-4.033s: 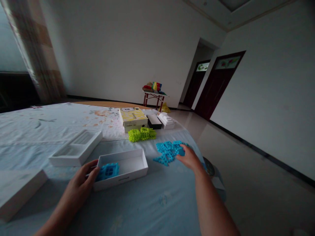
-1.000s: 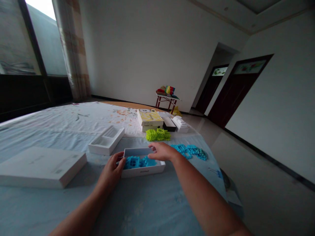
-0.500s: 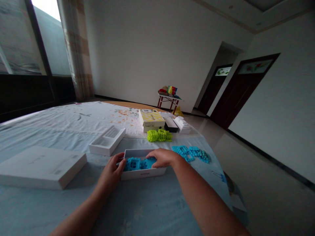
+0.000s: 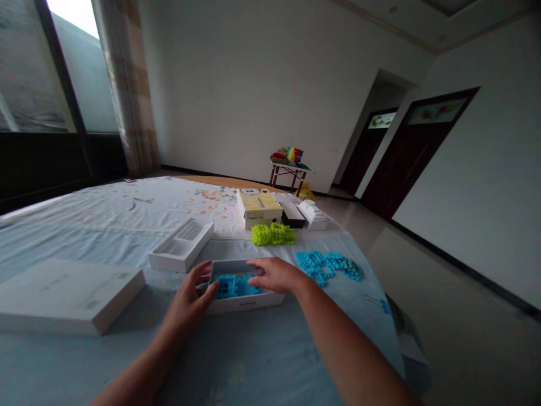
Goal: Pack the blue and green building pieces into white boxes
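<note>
A small white box point(image 4: 247, 303) lies in front of me on the pale blue sheet and holds blue plastic pieces point(image 4: 234, 286). My left hand point(image 4: 189, 297) rests against the box's left end, fingers curled on its rim and near the blue pieces. My right hand point(image 4: 274, 274) lies palm down over the right part of the box, fingers stretched towards the blue pieces inside. A loose heap of blue pieces point(image 4: 327, 265) lies on the sheet to the right. A heap of yellow-green pieces point(image 4: 273, 234) sits behind the box.
A white tray with compartments point(image 4: 181, 246) stands left of the box, a large flat white box point(image 4: 63, 296) at far left. A yellow box point(image 4: 258, 207), a black box point(image 4: 292, 215) and a white piece point(image 4: 313, 216) lie further back. The bed's edge drops to the floor on the right.
My right hand went from the loose blue heap to the white box, which now holds more blue pieces. In the last second both hands stayed at the box, shifting slightly.
</note>
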Action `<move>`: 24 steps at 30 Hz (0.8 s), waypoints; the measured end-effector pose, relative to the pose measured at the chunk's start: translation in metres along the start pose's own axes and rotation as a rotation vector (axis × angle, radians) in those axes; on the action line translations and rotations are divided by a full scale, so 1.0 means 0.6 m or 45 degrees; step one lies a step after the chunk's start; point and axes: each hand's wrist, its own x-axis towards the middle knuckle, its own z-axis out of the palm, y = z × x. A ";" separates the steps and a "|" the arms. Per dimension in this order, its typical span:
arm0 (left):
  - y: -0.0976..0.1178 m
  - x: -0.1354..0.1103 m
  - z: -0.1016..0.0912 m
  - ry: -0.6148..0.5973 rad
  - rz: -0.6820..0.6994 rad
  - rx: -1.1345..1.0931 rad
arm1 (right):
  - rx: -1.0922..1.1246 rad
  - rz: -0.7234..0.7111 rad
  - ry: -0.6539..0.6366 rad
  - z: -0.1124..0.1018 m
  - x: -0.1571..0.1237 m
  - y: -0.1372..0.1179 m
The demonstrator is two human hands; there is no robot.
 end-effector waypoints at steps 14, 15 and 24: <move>0.011 0.003 -0.008 0.006 0.024 0.202 | 0.068 0.310 0.679 -0.038 -0.083 0.084; 0.013 0.003 -0.007 0.012 0.019 0.207 | -0.018 0.415 0.730 -0.043 -0.096 0.106; 0.037 -0.001 -0.006 0.002 -0.053 0.237 | -0.247 0.722 0.541 -0.008 -0.157 0.194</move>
